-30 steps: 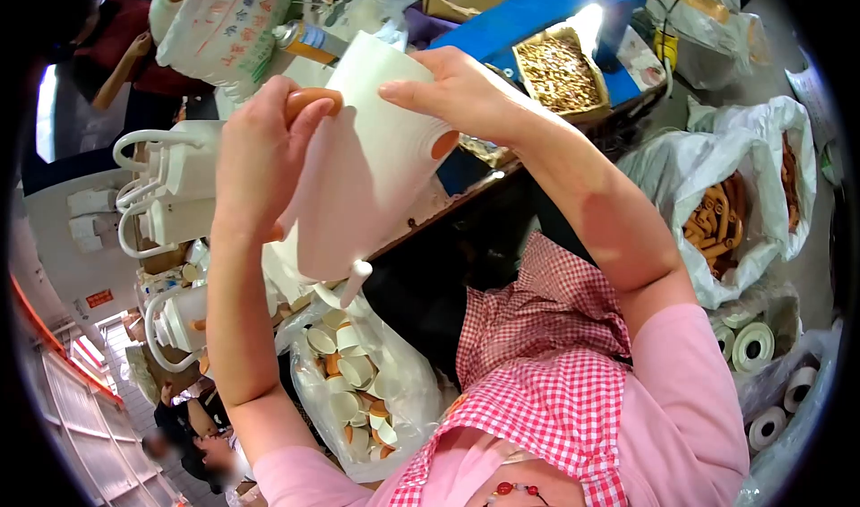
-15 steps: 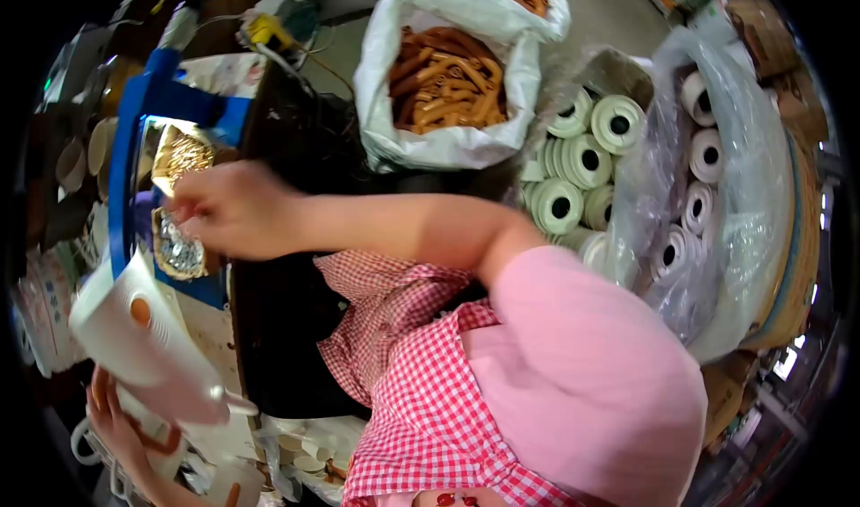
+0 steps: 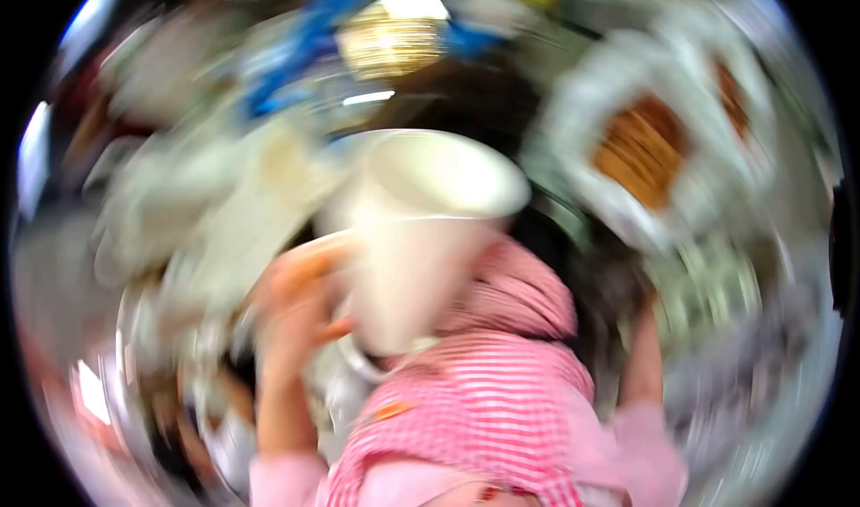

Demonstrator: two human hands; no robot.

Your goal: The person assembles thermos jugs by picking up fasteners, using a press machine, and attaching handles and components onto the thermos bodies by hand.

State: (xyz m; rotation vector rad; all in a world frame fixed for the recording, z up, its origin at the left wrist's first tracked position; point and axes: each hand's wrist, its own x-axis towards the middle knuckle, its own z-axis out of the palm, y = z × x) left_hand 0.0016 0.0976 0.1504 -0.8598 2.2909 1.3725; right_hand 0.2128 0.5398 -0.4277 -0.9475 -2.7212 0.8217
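A large white jug-like container [image 3: 417,274] with a wide round mouth is held in front of my apron, its mouth tilted up and away from me. Blurred fingers of my left hand [image 3: 305,292] grip it at its left side. A white curved handle [image 3: 361,364] shows low on the container. My right hand [image 3: 640,292] is out to the right, near the white ribbed round pieces [image 3: 708,283]; it is dark and smeared, so its fingers cannot be made out.
A blue-framed machine [image 3: 300,55] with a shiny gold block [image 3: 394,43] stands ahead. White sacks [image 3: 582,158] of brown curved pieces [image 3: 640,153] are at the right. Pale blurred items [image 3: 179,193] crowd the left, beside a light work surface [image 3: 278,162].
The view has swung left. My right hand has left the machine and is now out at the right. The white container, held by my left hand, is now in front of my body.
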